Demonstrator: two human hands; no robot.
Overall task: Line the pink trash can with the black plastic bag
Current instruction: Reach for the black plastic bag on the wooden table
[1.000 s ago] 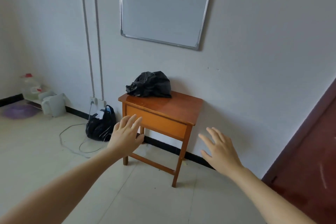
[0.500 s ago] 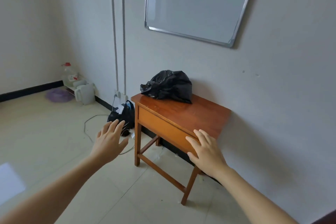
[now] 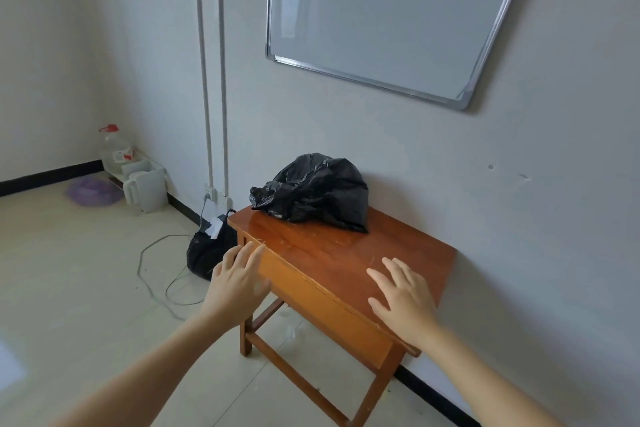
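Head view looked down on a small wooden table set against the wall, with the black plastic bag lying crumpled at its back edge, probably parked there within easy reach. Both hands were empty, fingers spread: the left hand hung just off the table's front left corner, the right hand over the tabletop (touching or hovering, I could not tell), both aimed at the bag. No pink trash can showed anywhere in view.
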